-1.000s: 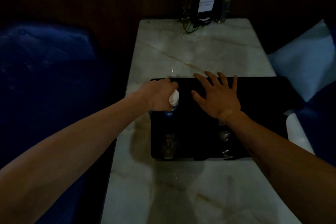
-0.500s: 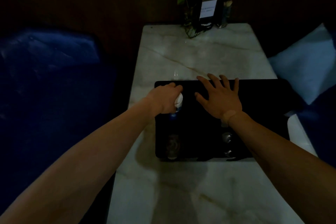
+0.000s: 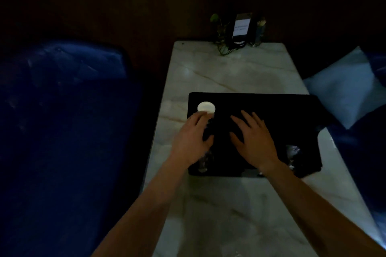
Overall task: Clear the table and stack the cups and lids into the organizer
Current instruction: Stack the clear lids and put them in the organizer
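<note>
A black organizer lies across the marble table. A round white lid sits in the organizer's far left corner. My left hand hovers just behind the lid with fingers loosely spread, fingertips near its edge and holding nothing. My right hand rests flat on the organizer's dark top, fingers straight. Clear cups show dimly in a near-left slot under my left wrist, and more clear ones in a near-right slot.
A small plant, a menu stand and a holder stand at the table's far end. Blue seating runs along the left. A pale cushion lies to the right. The scene is very dim.
My left hand has let go of the white lid, which now sits in the organizer's far left corner, and has drawn back toward me. My right hand also slid nearer.
</note>
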`<state>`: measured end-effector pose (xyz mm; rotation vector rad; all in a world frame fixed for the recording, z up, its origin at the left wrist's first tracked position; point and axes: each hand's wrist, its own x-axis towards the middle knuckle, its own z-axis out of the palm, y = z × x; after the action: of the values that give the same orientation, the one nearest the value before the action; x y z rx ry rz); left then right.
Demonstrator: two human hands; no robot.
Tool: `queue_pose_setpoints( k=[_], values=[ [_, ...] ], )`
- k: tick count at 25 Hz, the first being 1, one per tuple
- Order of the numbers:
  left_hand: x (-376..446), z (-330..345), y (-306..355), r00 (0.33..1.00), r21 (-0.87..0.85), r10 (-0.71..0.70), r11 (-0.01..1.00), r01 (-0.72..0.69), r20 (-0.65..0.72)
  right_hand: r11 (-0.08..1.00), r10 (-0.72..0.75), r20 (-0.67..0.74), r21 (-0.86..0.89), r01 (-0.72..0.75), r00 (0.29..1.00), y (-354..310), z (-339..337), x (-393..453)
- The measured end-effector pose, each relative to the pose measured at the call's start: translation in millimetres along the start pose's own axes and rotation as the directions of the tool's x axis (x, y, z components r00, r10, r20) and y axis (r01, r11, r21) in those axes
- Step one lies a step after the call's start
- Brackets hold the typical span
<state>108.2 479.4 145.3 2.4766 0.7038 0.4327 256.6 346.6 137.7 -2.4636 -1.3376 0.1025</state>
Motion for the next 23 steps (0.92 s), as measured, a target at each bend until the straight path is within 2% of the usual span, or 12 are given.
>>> queue_pose_setpoints(
  k=[3, 6, 8, 10, 13, 16, 17, 20, 23],
  values=[
    [-68, 20, 0, 0.996, -0.155, -0.072, 0.986, 0.065, -0.044, 0.997, 0.007, 0.006, 0.082, -0.008, 1.0, -8, 17, -71],
    [-132, 41, -6, 0.982, -0.258, -0.188, 0.95, 0.175, -0.027, 0.984, 0.061, 0.147, 0.154, -0.084, 0.987, -7, 32, -137],
    [-174, 55, -12, 0.97, -0.226, -0.232, 0.943, 0.242, 0.071, 0.98, 0.067, 0.271, 0.163, -0.114, 0.96, -2, 41, -175],
    [-209, 67, -16, 0.92, -0.161, -0.319, 0.92, 0.358, 0.226, 0.986, 0.039, 0.46, 0.124, -0.108, 0.887, 7, 47, -205],
    [-249, 74, -22, 0.814, -0.065, -0.369, 0.895, 0.442, 0.449, 0.999, -0.006, 0.699, 0.031, -0.022, 0.715, 17, 57, -234],
    [-279, 77, -25, 0.689, 0.201, -0.367, 0.928, 0.312, 0.625, 0.992, -0.038, 0.747, -0.051, 0.115, 0.664, 18, 68, -259],
    [-284, 81, -28, 0.677, 0.228, -0.355, 0.935, 0.273, 0.645, 0.989, -0.046, 0.728, -0.064, 0.135, 0.684, 17, 75, -265],
    [-315, 93, -22, 0.695, 0.237, -0.294, 0.955, 0.18, 0.656, 0.986, -0.079, 0.677, -0.054, 0.156, 0.732, 14, 93, -292],
    [-342, 109, -15, 0.74, 0.298, -0.289, 0.946, 0.124, 0.608, 0.98, -0.069, 0.665, -0.094, 0.175, 0.744, 19, 111, -312]
  ],
)
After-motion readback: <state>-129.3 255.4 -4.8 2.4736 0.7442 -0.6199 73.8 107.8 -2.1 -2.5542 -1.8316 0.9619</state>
